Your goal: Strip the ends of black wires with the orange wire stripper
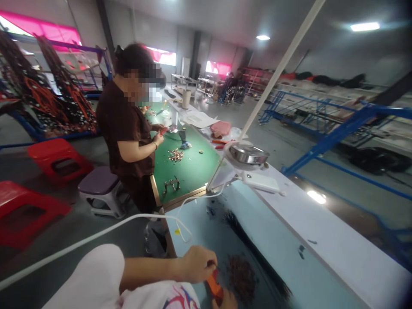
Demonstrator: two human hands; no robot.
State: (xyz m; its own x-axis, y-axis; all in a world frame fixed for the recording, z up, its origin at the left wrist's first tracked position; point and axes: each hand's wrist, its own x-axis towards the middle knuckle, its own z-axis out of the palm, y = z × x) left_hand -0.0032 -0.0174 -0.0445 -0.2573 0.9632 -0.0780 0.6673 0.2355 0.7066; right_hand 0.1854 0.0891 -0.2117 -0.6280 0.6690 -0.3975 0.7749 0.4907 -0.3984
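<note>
My left hand (200, 263) is closed, its fingers pinched at the upper end of an orange-red hand tool (213, 285). What those fingers hold is too small and blurred to make out. At the bottom edge of the view, my right hand (225, 299) is partly cut off and wraps round the tool's lower end. Beside my hands, on the light blue table (273, 214), lies a pile of small brownish pieces (242, 278). A long bundle of black wires (254, 251) stretches past that pile.
A co-worker (128, 120) stands at the adjoining green table (196, 171), holding a red object. A white cable (128, 221) crosses in front of me. A metal tin (249, 153) and white power bank (261, 182) sit by a slanted pole (280, 71). Stools (99, 184) stand left.
</note>
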